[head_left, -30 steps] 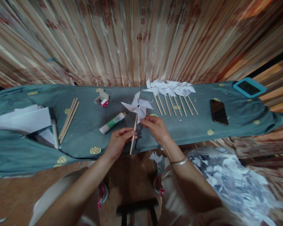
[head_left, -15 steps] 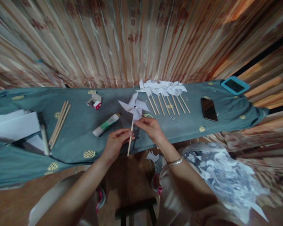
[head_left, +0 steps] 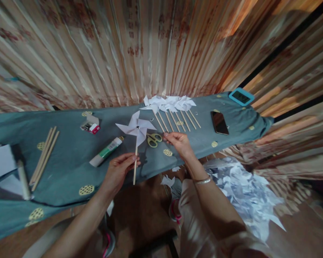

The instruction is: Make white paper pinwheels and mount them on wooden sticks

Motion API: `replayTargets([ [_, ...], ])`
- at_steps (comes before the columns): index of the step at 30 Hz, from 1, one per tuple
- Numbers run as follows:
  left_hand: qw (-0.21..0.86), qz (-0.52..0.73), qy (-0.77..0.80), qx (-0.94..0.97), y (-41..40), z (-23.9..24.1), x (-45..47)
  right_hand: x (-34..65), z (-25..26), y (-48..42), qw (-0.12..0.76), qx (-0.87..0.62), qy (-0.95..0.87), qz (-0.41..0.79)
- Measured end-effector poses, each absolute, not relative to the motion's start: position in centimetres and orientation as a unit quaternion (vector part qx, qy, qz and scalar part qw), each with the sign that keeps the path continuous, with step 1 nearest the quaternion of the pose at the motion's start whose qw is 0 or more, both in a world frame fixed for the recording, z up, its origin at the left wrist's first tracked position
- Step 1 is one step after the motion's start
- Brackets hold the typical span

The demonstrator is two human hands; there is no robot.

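Green-clothed table point(head_left: 67, 168): one white pinwheel point(head_left: 133, 129), held up, its stick pinched in left hand point(head_left: 120, 169); scissors point(head_left: 154, 140) between pinwheel and right hand point(head_left: 181, 144), whose grip cannot be told; tube point(head_left: 106, 152), small box point(head_left: 95, 129), loose sticks point(head_left: 45, 154), phone point(head_left: 220, 123); pinwheel row point(head_left: 172, 104) behind.

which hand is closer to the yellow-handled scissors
Right. The right hand is just right of the scissors' handles; the left hand, holding the pinwheel's stick, is farther off, to their lower left.

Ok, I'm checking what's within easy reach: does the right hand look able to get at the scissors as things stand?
Probably yes: the right hand is just beside the scissors, uncovered on that side; the pinwheel in the left hand seems to overlap only their far end.
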State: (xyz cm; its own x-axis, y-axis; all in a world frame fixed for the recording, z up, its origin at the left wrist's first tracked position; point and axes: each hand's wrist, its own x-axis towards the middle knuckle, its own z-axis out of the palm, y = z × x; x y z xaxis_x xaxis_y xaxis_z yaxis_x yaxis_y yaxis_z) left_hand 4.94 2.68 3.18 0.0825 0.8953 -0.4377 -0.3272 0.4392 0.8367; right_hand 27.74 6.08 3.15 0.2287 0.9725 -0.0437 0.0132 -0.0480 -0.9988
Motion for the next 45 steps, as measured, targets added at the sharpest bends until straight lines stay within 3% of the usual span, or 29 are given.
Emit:
replayTargets([
  [19,0.707,0.430,0.488,0.276,2.1,2.3,4.5,24.4,3.3,8.0,0.587,-0.485,-0.320,0.564],
  [45,0.723,0.438,0.459,0.273,2.1,2.2,4.4,23.9,3.4,8.4,0.592,-0.477,-0.327,0.561],
])
